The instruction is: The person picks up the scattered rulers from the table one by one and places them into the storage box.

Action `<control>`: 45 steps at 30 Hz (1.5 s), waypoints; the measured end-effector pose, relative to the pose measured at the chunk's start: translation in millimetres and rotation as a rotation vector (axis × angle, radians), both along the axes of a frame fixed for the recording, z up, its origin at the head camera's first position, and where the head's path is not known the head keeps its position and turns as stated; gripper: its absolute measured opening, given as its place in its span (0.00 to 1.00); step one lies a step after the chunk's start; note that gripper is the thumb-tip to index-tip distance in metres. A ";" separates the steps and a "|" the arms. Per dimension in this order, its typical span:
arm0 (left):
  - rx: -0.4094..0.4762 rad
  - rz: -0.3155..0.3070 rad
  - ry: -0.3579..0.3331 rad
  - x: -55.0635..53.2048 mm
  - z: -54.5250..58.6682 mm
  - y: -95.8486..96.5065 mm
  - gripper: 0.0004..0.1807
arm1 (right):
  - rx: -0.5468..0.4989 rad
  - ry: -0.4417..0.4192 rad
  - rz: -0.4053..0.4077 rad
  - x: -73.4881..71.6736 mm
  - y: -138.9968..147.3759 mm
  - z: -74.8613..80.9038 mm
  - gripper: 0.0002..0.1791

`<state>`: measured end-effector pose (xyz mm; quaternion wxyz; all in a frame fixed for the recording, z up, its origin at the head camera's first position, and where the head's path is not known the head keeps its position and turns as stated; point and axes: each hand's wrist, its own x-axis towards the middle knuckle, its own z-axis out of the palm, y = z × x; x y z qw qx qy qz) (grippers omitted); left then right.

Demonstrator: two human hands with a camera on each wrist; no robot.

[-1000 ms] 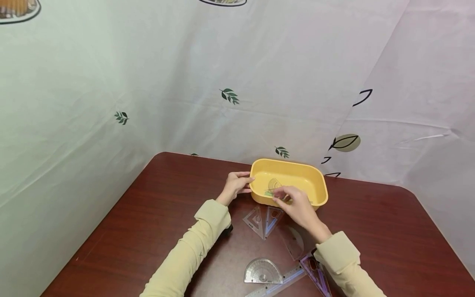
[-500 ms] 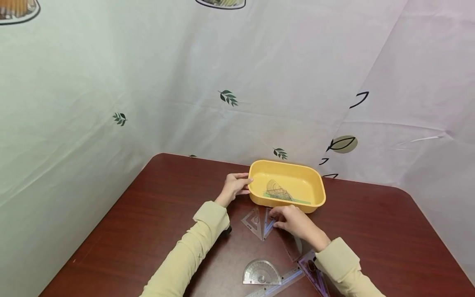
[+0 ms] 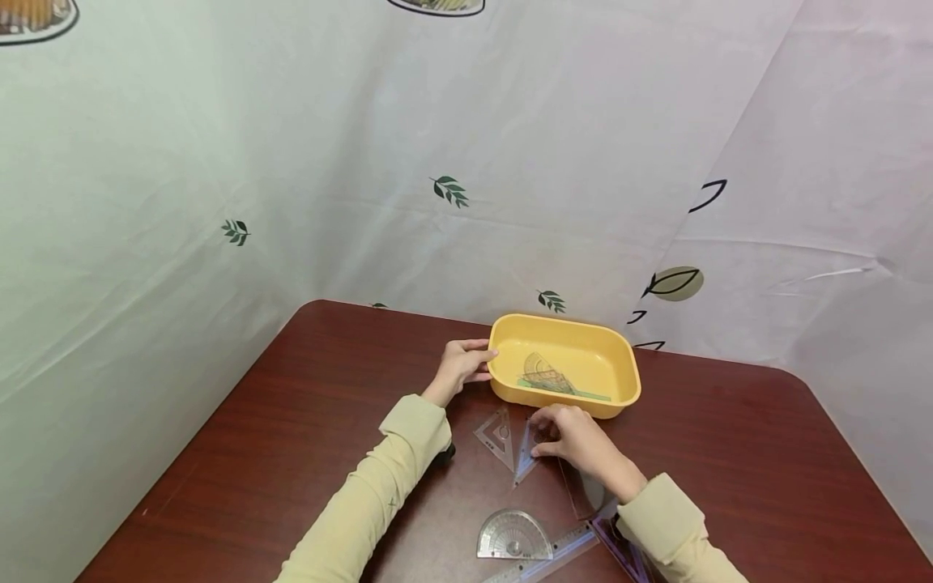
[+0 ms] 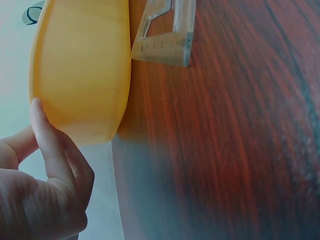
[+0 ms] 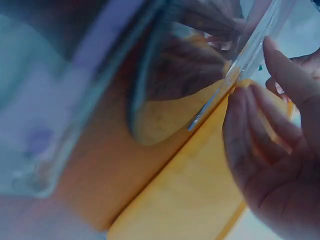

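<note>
My left hand [image 3: 457, 368] grips the left end of a yellow plastic bin [image 3: 564, 325], the thumb at its rim and the other fingers outside. In front of the bin, my right hand [image 3: 579, 441] pinches a clear set square [image 3: 523, 465] by its upper part; the right wrist view has its clear edge [image 5: 245, 65] between thumb and fingertips. Beside it lies another clear set square [image 3: 497, 437], seen close to the bin's wall [image 4: 90, 75] in the left wrist view. Inside the bin are a protractor [image 3: 535, 363], a gridded clear piece [image 3: 554, 382] and a green strip [image 3: 594, 396].
Nearer me on the dark red table [image 3: 277, 453] lie a clear protractor [image 3: 513, 534], a clear ruler [image 3: 547, 564] and a purple set square [image 3: 615, 546]. A clear piece with a rounded shape [image 3: 586, 490] lies partly under my right forearm. A white patterned cloth [image 3: 350, 202] hangs behind.
My right hand has come from over the bin down to the table before it and taken hold of the clear set square, whose tip has shifted slightly toward me. The left hand stays put.
</note>
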<state>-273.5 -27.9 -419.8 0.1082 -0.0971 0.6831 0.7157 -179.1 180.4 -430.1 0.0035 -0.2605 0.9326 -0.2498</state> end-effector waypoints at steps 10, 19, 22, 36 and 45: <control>-0.003 0.000 0.001 1.0 -1.2 0.7 0.22 | 0.124 0.049 -0.137 7.7 -13.2 -0.2 0.38; -0.025 -0.004 -0.015 0.0 0.9 0.3 0.22 | 0.110 0.028 -0.184 10.0 -15.6 0.3 0.38; -0.029 -0.003 -0.013 0.1 1.3 0.1 0.22 | 0.051 0.036 -0.170 8.0 -12.6 0.8 0.36; -0.027 -0.002 -0.005 -0.3 1.0 0.2 0.22 | -0.281 -0.288 0.008 -10.7 14.4 8.9 0.07; -0.035 -0.003 -0.005 0.2 0.5 0.2 0.22 | -0.331 -0.519 0.154 -14.7 27.9 20.3 0.08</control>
